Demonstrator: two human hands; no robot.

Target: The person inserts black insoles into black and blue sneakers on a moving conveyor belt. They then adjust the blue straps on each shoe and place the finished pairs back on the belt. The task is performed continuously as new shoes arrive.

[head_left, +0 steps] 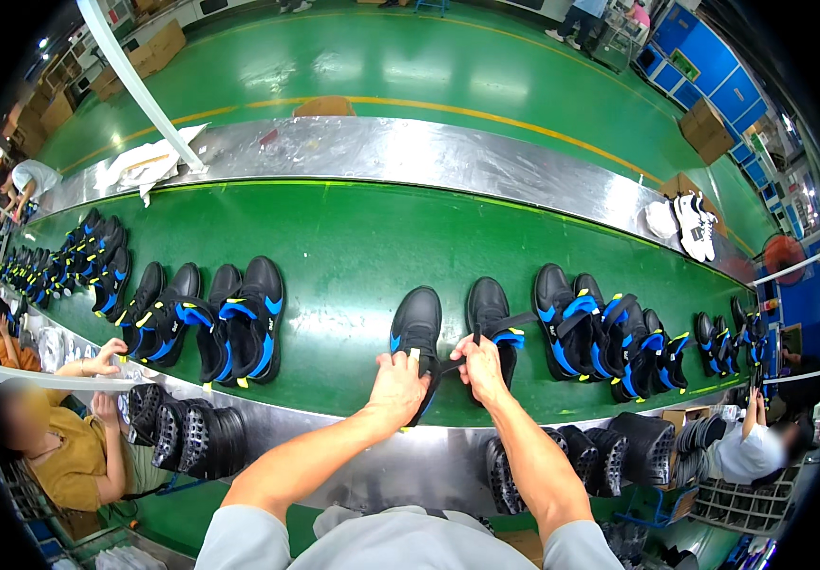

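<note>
A black sneaker (417,318) with blue and yellow trim lies toe-away on the green belt in front of me. My left hand (397,388) is closed on its ankle opening. My right hand (482,367) pinches a black strap (451,365) that stretches from this sneaker's side. Just right of it lies a second black sneaker (488,300), partly covered by my right hand, its own strap lying loose toward the right. More black-and-blue sneakers (554,304) stand close by on the right, and others (263,290) on the left.
The green belt (353,228) runs left to right, with a metal ledge (381,142) beyond it. White shoes (693,226) stand on that ledge at right. Black shoe forms (210,442) line the near edge. A co-worker in yellow (77,442) reaches toward the shoes at left.
</note>
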